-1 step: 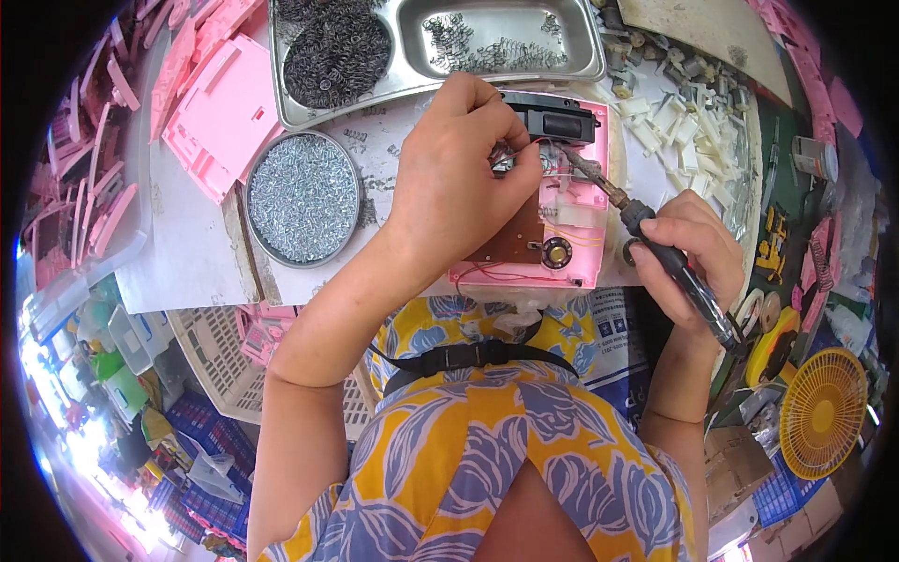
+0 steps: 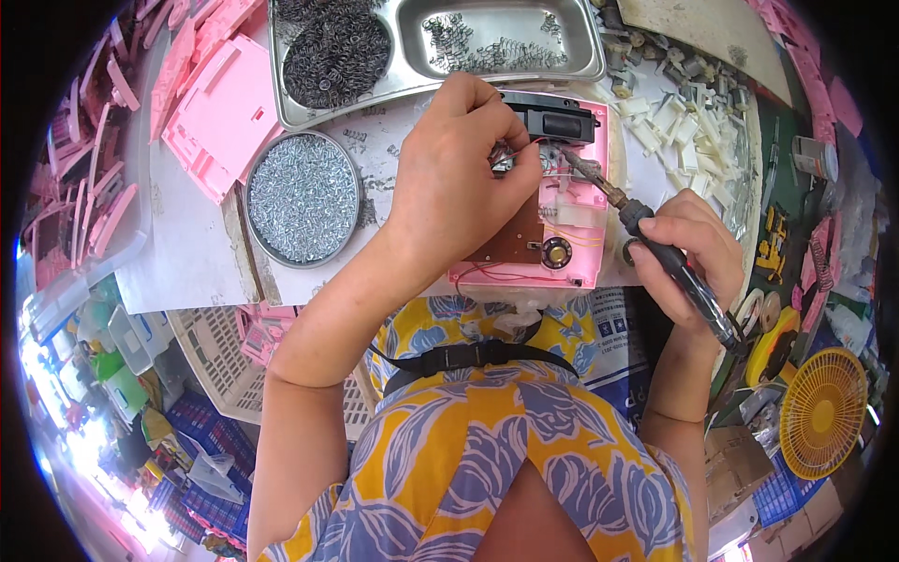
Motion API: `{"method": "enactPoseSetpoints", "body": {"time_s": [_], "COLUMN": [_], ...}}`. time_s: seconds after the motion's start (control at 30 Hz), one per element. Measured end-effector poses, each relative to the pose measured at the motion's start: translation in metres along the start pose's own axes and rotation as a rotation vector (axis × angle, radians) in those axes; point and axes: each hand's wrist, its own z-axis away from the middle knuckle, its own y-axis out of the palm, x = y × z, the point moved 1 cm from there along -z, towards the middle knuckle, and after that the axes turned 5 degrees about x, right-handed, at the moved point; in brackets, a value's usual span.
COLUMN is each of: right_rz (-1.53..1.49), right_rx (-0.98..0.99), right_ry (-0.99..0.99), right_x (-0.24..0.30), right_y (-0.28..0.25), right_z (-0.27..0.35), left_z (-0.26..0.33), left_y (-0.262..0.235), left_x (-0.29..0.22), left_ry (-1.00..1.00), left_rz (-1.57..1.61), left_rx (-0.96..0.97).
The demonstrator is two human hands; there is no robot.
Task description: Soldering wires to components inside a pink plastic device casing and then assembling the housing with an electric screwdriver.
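Observation:
My right hand (image 2: 709,245) grips a soldering iron (image 2: 670,258) by its black handle. The iron slants up to the left, and its tip is beside my left fingertips. My left hand (image 2: 468,164) is closed in a pinch, with a thin red wire (image 2: 537,141) at the thumb and forefinger. Both work over an open pink plastic housing (image 2: 588,262). Inside it are a brown circuit board (image 2: 510,236), a round black part with a brass-coloured ring (image 2: 556,252), and a black block (image 2: 567,125) at the far end. My left hand hides part of the board.
A metal tray (image 2: 403,37) of small springs stands at the back. To the left are a round dish of small metal pins or screws (image 2: 303,199) and pink plastic panels (image 2: 229,112). White plastic pieces (image 2: 688,140) lie at right, near a yellow basket (image 2: 824,412).

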Motion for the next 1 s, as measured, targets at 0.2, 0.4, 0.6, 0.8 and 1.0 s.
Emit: {"method": "enactPoseSetpoints", "body": {"time_s": [0.2,0.4,0.6,0.8,1.0], "right_rz": [-0.019,-0.011,-0.009,-0.010,-0.017], "right_rx": [0.028,0.042,0.033,0.030,0.009], "right_ry": [0.026,0.031,0.023,0.008,-0.021], "right_x": [-0.0004,-0.0024,-0.0034,-0.0007,0.0006], "right_y": [-0.0006,0.0011,0.0016,-0.0017,-0.0014], "right_z": [-0.0044,-0.0068,-0.0068,-0.0051,-0.0063], "left_z": [0.0003,0.0010,0.0001,0.0004,0.0008], "left_y": [0.0003,0.0009,-0.0004,-0.0002,0.0000], "left_x": [0.0018,0.0022,0.0025,0.0042,0.0042], "left_ry": [0.023,0.010,0.019,0.058,0.084], "left_rz": [-0.042,-0.040,-0.050,-0.047,-0.055], "left_rx": [-0.008,-0.005,0.013,-0.002,-0.010]}}
